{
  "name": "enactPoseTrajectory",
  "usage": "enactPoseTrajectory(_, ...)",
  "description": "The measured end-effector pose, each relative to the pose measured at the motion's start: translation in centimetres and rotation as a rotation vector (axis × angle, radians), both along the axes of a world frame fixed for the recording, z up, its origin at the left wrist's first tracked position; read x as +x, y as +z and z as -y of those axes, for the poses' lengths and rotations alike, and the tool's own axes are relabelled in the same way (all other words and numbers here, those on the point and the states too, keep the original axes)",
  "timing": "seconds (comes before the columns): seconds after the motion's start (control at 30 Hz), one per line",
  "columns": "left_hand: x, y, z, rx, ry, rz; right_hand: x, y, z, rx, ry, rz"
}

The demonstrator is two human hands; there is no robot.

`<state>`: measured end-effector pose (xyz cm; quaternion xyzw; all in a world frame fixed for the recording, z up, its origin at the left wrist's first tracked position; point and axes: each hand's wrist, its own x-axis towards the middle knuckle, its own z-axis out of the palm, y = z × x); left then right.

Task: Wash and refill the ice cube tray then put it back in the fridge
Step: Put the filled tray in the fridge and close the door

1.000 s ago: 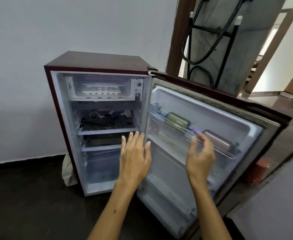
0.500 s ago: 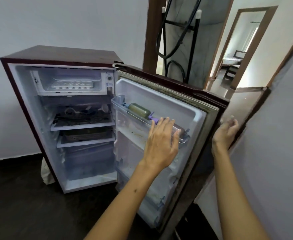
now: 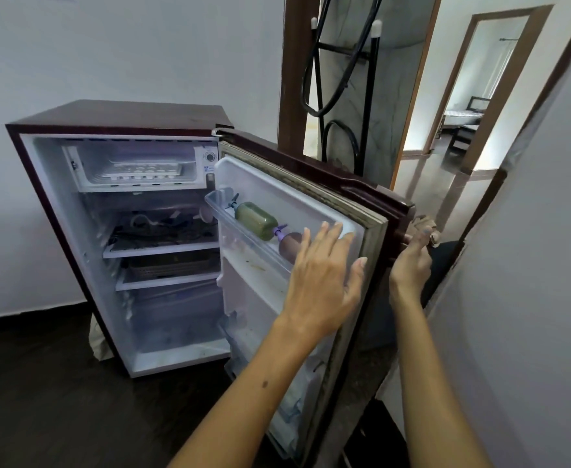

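1. Head view: I see the ice cube tray (image 3: 142,170) in the fridge (image 3: 115,119) freezer box, well apart from both hands.
2. My left hand (image 3: 324,282) lies spread flat against the inner door (image 3: 277,184).
3. My right hand (image 3: 412,251) grips the door's outer edge.

White ice cube tray (image 3: 144,170) lies flat in the open fridge's (image 3: 115,231) freezer compartment.

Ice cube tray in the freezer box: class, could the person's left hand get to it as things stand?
Probably yes. The fridge door stands open, nothing blocks the ice cube tray, and the left hand is open and empty by the door's inner face.
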<state>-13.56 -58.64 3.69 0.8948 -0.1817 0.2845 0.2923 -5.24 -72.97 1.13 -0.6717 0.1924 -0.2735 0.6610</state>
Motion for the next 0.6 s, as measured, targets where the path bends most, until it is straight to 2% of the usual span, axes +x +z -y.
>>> enactPoseTrajectory(0.3,-1.5,1.1,-2.2,0.047,0.191,0.192,-2.8,-1.3,-5.3,-0.121,-0.078,0.183)
enactPoseTrajectory(0.47,-2.1,1.2,-5.7,0.037,0.33,0.296,-2.7,-3.0,-10.2,-0.237,0.174,0.151)
enactPoseTrajectory(0.6,-2.8,1.4,-9.1,0.04,0.482,0.395,-3.8,-4.3,-15.2,-0.155,0.323,0.172)
